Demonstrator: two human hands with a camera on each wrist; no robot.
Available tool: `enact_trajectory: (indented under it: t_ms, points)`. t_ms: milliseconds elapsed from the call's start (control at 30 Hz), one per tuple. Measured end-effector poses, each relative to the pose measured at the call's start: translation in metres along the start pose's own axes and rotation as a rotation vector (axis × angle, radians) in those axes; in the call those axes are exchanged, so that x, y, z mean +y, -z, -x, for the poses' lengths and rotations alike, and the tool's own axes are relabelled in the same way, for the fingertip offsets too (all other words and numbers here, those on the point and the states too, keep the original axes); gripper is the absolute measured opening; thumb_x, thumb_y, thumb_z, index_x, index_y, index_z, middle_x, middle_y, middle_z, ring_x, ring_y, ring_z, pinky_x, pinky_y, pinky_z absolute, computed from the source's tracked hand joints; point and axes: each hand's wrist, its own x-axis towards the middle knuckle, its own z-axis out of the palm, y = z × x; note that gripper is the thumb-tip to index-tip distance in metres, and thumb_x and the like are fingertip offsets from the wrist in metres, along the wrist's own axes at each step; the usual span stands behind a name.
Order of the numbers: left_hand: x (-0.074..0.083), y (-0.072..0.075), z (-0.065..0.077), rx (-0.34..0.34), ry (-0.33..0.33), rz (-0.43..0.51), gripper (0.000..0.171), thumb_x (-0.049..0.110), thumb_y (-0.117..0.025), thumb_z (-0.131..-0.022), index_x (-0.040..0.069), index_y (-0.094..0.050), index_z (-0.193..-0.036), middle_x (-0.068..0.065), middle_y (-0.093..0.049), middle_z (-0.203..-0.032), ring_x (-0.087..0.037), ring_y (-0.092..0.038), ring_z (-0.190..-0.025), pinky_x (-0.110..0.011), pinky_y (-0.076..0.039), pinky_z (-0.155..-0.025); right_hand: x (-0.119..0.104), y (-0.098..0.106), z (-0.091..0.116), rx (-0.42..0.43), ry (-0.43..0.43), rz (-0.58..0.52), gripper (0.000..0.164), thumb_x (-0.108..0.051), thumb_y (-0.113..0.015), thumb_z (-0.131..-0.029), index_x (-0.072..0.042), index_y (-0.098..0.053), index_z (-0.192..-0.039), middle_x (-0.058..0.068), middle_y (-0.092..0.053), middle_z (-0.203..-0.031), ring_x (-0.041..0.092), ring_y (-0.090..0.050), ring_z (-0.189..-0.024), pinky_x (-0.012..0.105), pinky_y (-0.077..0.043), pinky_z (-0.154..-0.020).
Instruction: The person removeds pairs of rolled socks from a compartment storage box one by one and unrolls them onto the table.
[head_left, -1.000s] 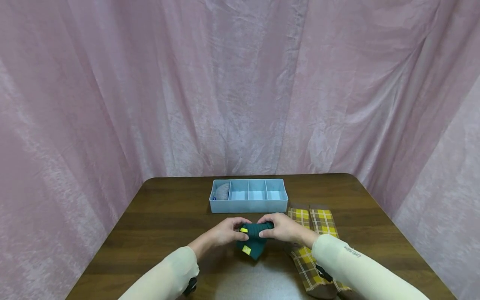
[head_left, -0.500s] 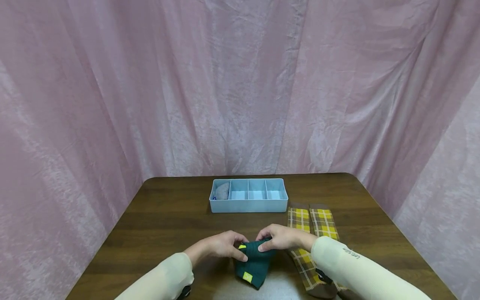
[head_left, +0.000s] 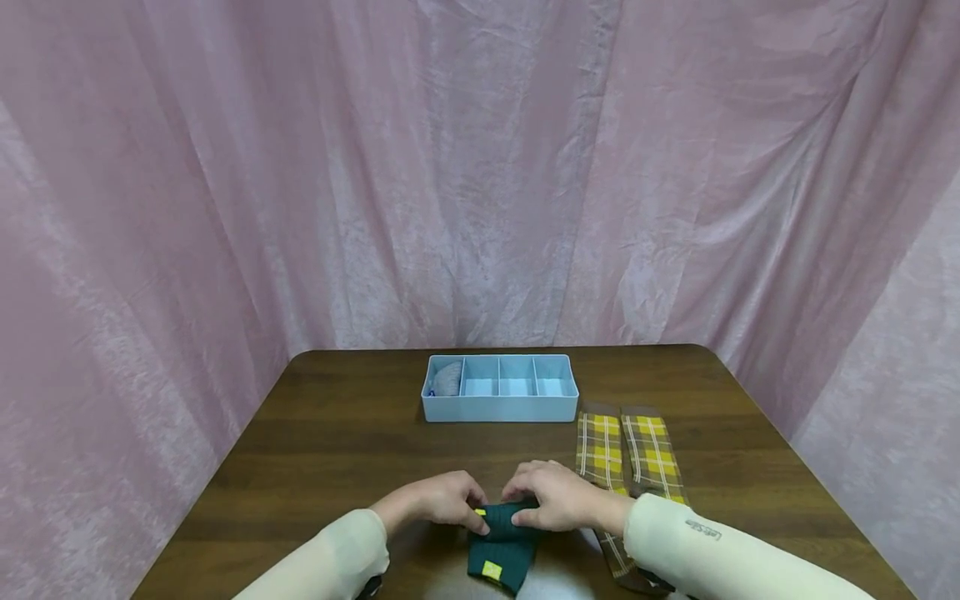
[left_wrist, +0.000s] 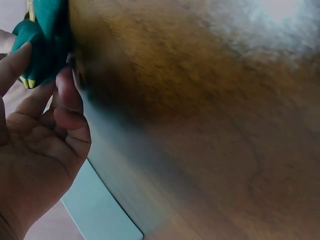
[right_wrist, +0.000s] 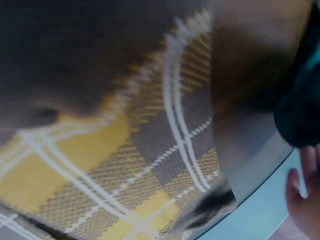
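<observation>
Dark green ribbed socks (head_left: 501, 554) with yellow patches lie partly rolled near the front of the table. My left hand (head_left: 444, 500) pinches the left end of the roll between thumb and fingers. At the right end, my right hand (head_left: 553, 497) grips the same roll, thumb on the near side. In the left wrist view the rolled green fabric (left_wrist: 42, 42) sits between thumb and fingertips. The right wrist view catches only the edge of the green roll (right_wrist: 297, 115) and part of the right hand (right_wrist: 306, 200).
Yellow-and-brown plaid socks (head_left: 600, 450) lie flat on the right, partly under the right forearm. Behind the hands stands a light blue divided box (head_left: 501, 408), a grey bundle (head_left: 447, 379) in its leftmost compartment. A pink curtain (head_left: 480, 167) hangs beyond the table (head_left: 337, 433).
Both hands have moved toward the front edge of the table with the green socks. The socks, earlier tilted with a corner pointing down, now lie flatter below the hands.
</observation>
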Motion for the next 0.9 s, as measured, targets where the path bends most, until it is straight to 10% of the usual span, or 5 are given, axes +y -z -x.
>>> enact_trajectory:
  t_ms: [267, 500, 900]
  points:
    - [-0.007, 0.001, 0.000, 0.048, -0.031, 0.008, 0.019, 0.022, -0.074, -0.088, 0.011, -0.075, -0.104, 0.009, -0.066, -0.085, -0.008, -0.057, -0.075, -0.025, -0.049, -0.071, 0.002, -0.004, 0.006, 0.072, 0.049, 0.112, 0.029, -0.038, -0.074, -0.089, -0.026, -0.071, -0.115, -0.015, -0.063, -0.106, 0.005, -0.056, -0.100, 0.034, -0.044, -0.086]
    - [-0.017, 0.003, 0.005, 0.221, -0.135, 0.034, 0.034, 0.023, -0.076, -0.089, 0.007, -0.068, -0.119, 0.005, -0.066, -0.098, -0.010, -0.060, -0.087, -0.026, -0.052, -0.078, 0.008, -0.004, -0.002, 0.042, -0.010, 0.037, 0.025, -0.032, -0.068, -0.094, -0.020, -0.074, -0.115, -0.010, -0.068, -0.108, 0.010, -0.062, -0.102, 0.037, -0.049, -0.089]
    - [-0.019, -0.007, 0.013, 0.344, -0.242, 0.072, 0.024, 0.020, -0.080, -0.085, 0.009, -0.068, -0.103, -0.002, -0.065, -0.098, -0.014, -0.063, -0.087, -0.024, -0.053, -0.076, 0.013, -0.005, -0.013, 0.061, -0.092, -0.067, 0.021, -0.025, -0.070, -0.093, -0.012, -0.078, -0.107, -0.005, -0.068, -0.099, 0.011, -0.061, -0.096, 0.033, -0.050, -0.085]
